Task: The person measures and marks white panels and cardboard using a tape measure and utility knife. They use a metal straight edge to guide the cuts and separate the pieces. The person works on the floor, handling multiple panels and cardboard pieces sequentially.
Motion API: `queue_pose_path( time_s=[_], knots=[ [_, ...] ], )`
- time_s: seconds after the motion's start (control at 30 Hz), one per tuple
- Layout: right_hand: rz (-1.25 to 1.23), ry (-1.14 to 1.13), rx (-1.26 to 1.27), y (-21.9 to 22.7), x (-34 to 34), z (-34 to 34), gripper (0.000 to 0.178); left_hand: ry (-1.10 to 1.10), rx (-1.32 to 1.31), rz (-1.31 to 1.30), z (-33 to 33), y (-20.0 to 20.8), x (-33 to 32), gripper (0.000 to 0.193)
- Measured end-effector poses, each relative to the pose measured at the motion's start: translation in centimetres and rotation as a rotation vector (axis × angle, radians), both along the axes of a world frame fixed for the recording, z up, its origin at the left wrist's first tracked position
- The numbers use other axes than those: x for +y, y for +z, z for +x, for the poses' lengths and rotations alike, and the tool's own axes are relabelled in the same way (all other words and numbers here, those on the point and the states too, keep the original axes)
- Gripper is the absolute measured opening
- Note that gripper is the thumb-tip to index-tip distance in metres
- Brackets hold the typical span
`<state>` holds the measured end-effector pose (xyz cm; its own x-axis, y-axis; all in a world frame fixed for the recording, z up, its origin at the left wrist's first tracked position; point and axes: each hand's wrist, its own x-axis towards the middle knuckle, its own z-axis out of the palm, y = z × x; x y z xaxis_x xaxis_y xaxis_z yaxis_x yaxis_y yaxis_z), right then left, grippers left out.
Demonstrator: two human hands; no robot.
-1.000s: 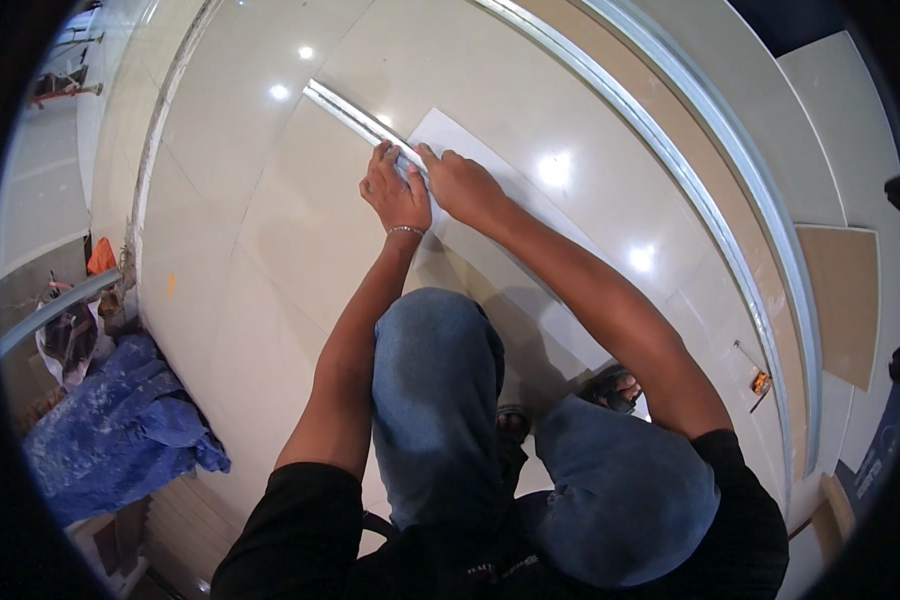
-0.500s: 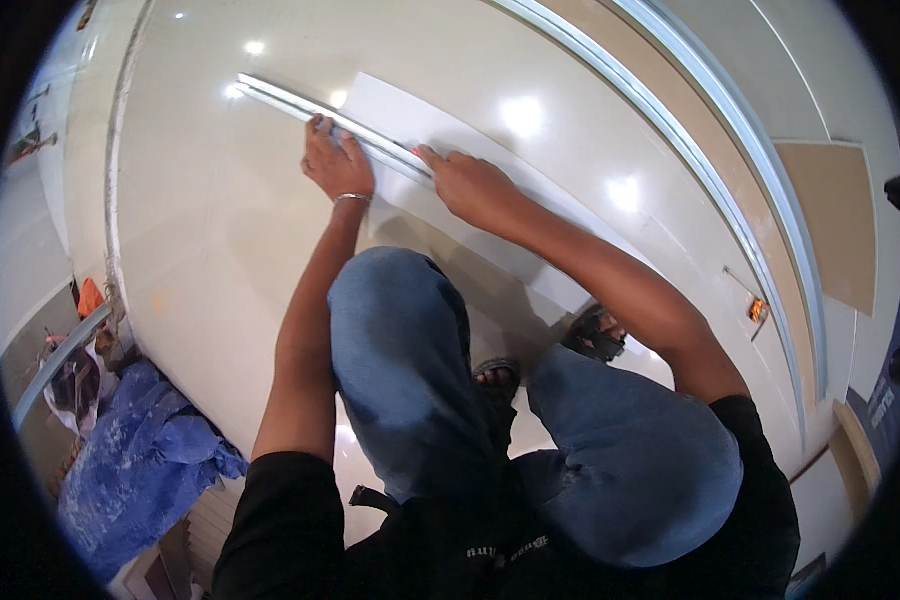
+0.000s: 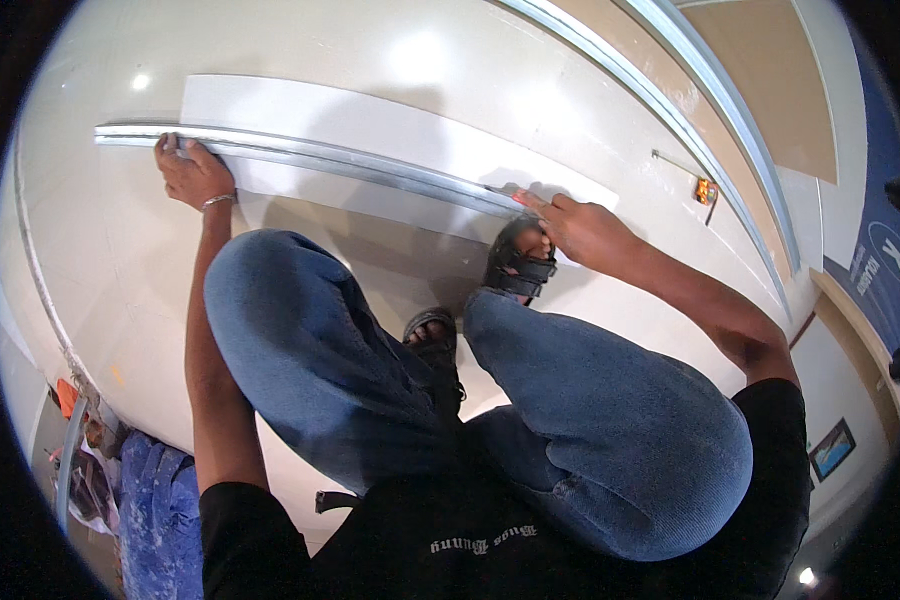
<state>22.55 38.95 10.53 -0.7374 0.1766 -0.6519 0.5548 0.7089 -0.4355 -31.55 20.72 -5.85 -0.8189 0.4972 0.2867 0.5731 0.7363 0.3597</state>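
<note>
A long silver metal channel [image 3: 350,168] lies across a white board strip [image 3: 290,105] on the pale, glossy surface below me. My left hand [image 3: 198,175] grips the channel near its left end, with fingertips over the edge. At the other end, my right hand [image 3: 585,232] is closed around what looks like a utility knife [image 3: 519,198]. Only a bit of red and a thin dark tip show, beside the channel's edge; the palm hides the rest. My sandalled right foot [image 3: 522,258] is just below that end of the channel.
Long metal rails [image 3: 660,115] curve along the far right, near a brown board [image 3: 760,80]. A small orange-and-black object [image 3: 705,190] with a thin rod lies before them. At lower left are a blue cloth [image 3: 158,510] and a plastic bag [image 3: 92,485].
My right hand has moved right along the channel, toward its right end and my foot. My left hand now appears farther left, close to the left end. The whole view has shifted and turned.
</note>
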Motion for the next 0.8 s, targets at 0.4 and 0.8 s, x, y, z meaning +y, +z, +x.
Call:
queue_pose_path(
  time_s=[0.4,0.8],
  knots=[
    [0.077,-0.005,-0.292,2.6,0.2,19.9,0.065,0.015,0.022,-0.073,-0.9,-0.4,-0.3,0.064],
    [0.3,-0.198,0.125,0.6,1.3,0.6,0.067,0.006,0.017,0.052,-0.3,0.4,0.3,0.054]
  ],
)
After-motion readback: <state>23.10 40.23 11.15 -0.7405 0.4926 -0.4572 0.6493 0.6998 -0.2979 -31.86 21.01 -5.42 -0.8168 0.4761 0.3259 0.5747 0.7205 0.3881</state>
